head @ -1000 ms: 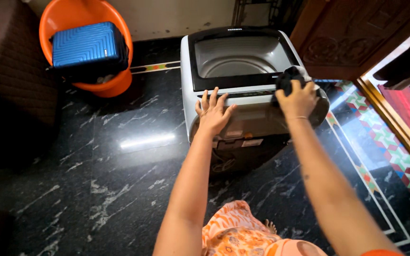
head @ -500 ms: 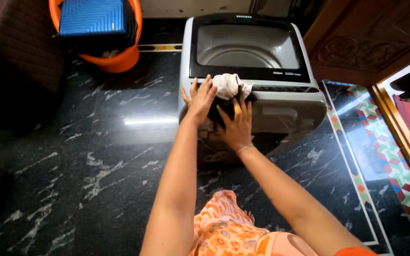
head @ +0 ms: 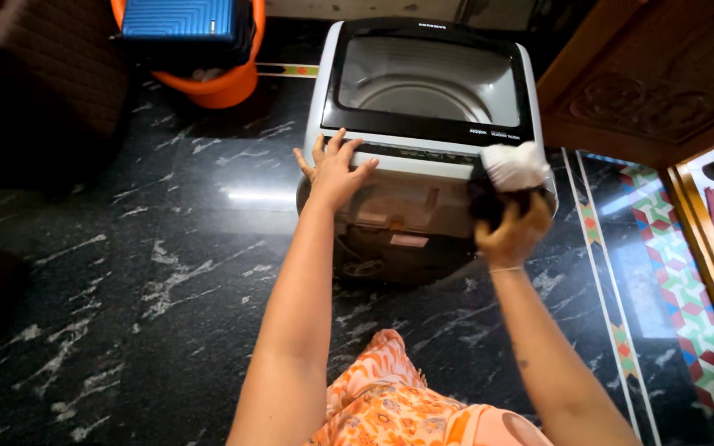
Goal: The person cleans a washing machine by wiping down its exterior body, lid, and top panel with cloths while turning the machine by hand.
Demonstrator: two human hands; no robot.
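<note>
Cloth [head: 516, 168] in right hand [head: 512, 233], clenched, at washer [head: 423, 177] front-right corner; left hand [head: 334, 169] flat, fingers spread, on front-left edge (washer's front runs left-right between hands).

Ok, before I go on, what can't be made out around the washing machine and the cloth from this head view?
- Right hand: its palm and grip are hidden behind the black and white cloth.
- Washing machine: the drum's bottom is lost behind the reflective lid glass; the front corner is covered by the cloth.
- Left hand: whatever is under its palm is hidden.
- Blue suitcase and orange tub: cut off by the top edge.
</note>
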